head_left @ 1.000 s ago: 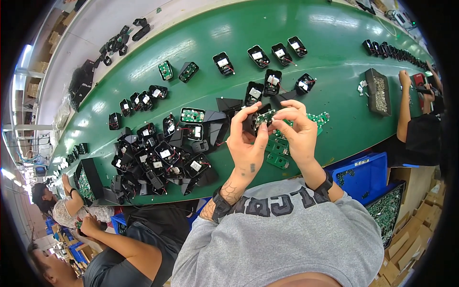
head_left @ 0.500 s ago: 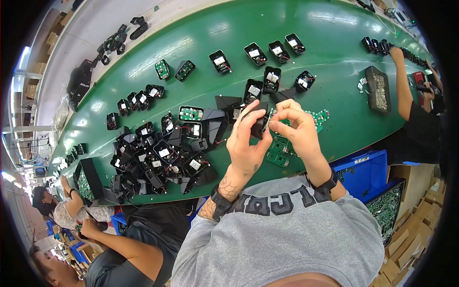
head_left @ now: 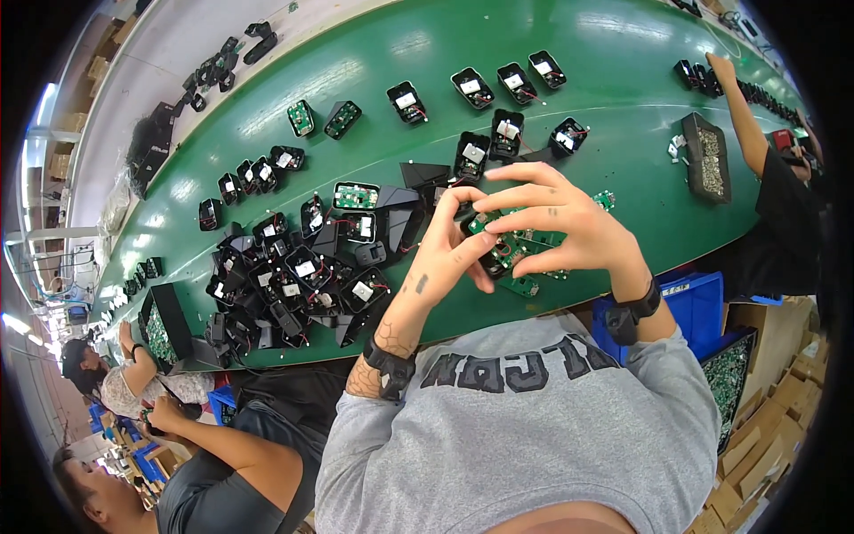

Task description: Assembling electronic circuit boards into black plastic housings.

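Observation:
My left hand [head_left: 438, 252] is closed around a small black plastic housing, mostly hidden by my fingers. A green circuit board [head_left: 507, 253] shows at its open face, between my two hands. Over it reaches my right hand [head_left: 574, 221], fingers stretched and apart, fingertips at the board and the housing's edge. Whether the board sits fully inside is hidden. More loose green circuit boards [head_left: 605, 200] lie on the table beyond and beneath my right hand. Close to my left hand, a housing with a green board [head_left: 356, 196] rests on the pile's edge.
A heap of black housings [head_left: 302, 271] covers the green table [head_left: 569, 80] at left. Several open housings [head_left: 471, 87] with white parts and red wires stand farther back. At right are a tray of small metal parts [head_left: 707, 160], a blue bin [head_left: 680, 311] and a co-worker's arm [head_left: 743, 116].
My right hand has gone from a pinch at the board's edge to spread fingers over it. The housing has tilted so the board's green face shows. The co-worker's arm at right has moved farther away.

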The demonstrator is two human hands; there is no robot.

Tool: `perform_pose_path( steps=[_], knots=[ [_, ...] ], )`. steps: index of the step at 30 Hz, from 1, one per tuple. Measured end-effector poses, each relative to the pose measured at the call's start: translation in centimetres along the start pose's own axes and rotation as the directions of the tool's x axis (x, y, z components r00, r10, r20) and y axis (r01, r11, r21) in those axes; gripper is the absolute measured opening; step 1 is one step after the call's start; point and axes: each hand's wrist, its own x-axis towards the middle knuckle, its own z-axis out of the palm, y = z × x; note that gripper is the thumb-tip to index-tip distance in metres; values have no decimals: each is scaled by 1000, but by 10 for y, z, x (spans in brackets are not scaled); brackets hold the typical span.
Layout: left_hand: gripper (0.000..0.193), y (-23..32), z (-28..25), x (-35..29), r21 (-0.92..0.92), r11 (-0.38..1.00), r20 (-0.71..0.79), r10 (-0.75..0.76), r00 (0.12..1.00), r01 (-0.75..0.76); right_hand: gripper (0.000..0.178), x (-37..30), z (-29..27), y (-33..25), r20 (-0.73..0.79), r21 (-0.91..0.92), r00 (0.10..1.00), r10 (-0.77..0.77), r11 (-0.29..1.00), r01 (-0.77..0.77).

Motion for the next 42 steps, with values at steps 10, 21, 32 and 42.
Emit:
perform_pose_path(
  steps=[10, 21, 32, 42],
  knots=[
    [56, 13, -4, -5, -40, 998, 183, -41, 982, 49, 50, -3, 1, -6, -245, -49, 964, 107, 991, -122],
    [47, -7, 23, 5, -39, 987, -74, 154, 985, -157, 50, -9, 18, -27, -311, -336, 947, 85, 922, -193],
    [63, -14, 35, -9, -133, 982, -79, 128, 989, -138, 46, -10, 1, -28, -173, -230, 960, 222, 938, -259],
    [55, -6, 43, -4, 147, 966, -26, 220, 975, -214, 44, -15, 38, -8, -157, 823, 658, 736, 466, -325]
  ],
)
